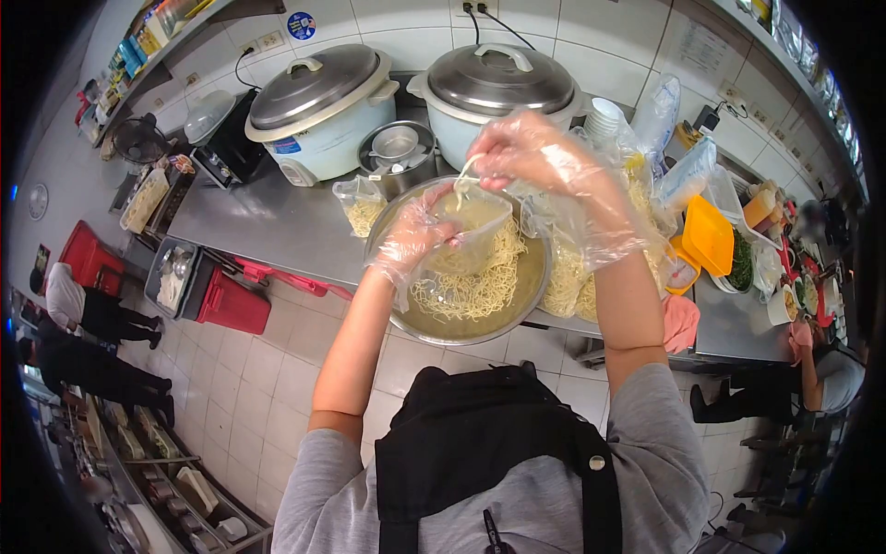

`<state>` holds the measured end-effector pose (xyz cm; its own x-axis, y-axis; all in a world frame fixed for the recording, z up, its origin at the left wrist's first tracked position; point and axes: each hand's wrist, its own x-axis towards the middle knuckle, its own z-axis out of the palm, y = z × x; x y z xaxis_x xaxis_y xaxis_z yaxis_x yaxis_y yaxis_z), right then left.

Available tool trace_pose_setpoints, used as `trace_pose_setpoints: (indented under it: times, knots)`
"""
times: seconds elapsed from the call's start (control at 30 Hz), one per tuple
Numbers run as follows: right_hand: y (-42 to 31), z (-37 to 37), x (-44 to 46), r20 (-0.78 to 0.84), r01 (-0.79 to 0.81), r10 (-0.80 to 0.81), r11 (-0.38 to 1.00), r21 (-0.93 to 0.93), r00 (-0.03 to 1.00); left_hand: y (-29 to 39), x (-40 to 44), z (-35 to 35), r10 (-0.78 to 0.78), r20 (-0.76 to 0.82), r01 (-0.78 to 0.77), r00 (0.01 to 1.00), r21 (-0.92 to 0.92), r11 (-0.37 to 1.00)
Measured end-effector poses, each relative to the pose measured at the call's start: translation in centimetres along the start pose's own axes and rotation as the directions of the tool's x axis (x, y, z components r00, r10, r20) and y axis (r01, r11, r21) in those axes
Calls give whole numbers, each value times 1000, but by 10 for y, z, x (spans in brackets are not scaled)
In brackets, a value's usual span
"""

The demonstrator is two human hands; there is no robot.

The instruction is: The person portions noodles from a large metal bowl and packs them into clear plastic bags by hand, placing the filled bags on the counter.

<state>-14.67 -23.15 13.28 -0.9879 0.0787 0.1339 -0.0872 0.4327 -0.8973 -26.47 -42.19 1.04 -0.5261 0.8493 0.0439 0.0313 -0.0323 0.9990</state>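
My left hand (pixel 420 235), in a clear plastic glove, is closed on the edge of a clear plastic bag (pixel 475 226) held tilted over a large metal bowl (pixel 540 277). My right hand (pixel 535 152), gloved too, is raised above the bag, its fingers pinched on a few strands of noodles (pixel 466 175) that hang down toward the bag's mouth. A heap of pale yellow noodles (pixel 471 288) lies in the bowl below. Bags packed with noodles (pixel 565 286) sit right of the bowl, partly behind my right forearm. Another small filled bag (pixel 363 208) stands to its left.
Two large lidded rice cookers (pixel 318 115) (pixel 498 83) stand along the wall, with a metal pot (pixel 397 152) between them. Stacked cups (pixel 604 120) and a yellow container (pixel 709 235) are at the right. Co-workers (pixel 835 379) (pixel 69 295) stand at both sides. A red bin (pixel 231 305) is on the floor.
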Motion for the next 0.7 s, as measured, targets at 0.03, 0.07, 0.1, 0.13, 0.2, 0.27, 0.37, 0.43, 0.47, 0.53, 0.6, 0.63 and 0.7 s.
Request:
trace_pose_setpoints:
  times: [0.03,0.07,0.1,0.13,0.2,0.27,0.37,0.43,0.47,0.53,0.6,0.63,0.7]
  knots:
    - [6,6,1,3,-26,27,989,-146,1000,1,2,1,0,1,0,1000,0,1000]
    - [10,10,-1,2,-51,53,956,-289,999,2,4,1,9,10,-8,1000,-38,999]
    - [5,13,-10,-34,-64,56,951,-302,998,5,5,1,18,18,-16,1000,-78,997]
    - [11,16,-18,-33,-63,56,951,-303,998,7,6,2,19,17,-18,1000,-78,997]
    - [37,22,-29,-140,135,-308,721,-680,941,17,6,9,98,15,-93,995,-191,977]
    - [64,32,-31,-189,128,-251,859,-496,949,23,15,15,125,28,-118,992,-179,977]
    - [66,31,-31,-267,30,-93,972,-232,959,42,24,28,126,59,-118,990,-132,984]
    - [66,23,-35,-305,-64,8,982,-176,952,62,30,36,70,61,-71,996,19,997]
    - [72,15,-42,-288,-57,20,991,-119,957,65,34,38,69,77,-70,995,14,997]
    - [80,0,-54,-295,-67,44,996,-65,954,67,43,43,185,90,-185,979,-13,983]
    - [74,-22,-73,-403,-61,-204,829,-555,892,62,52,50,272,153,-254,950,-130,958]
    - [73,-35,-84,-427,-99,-188,819,-565,884,69,47,56,287,152,-263,946,-160,951]
    - [73,-63,-106,-499,-18,-521,679,-734,692,75,38,66,302,176,-265,937,-208,942]
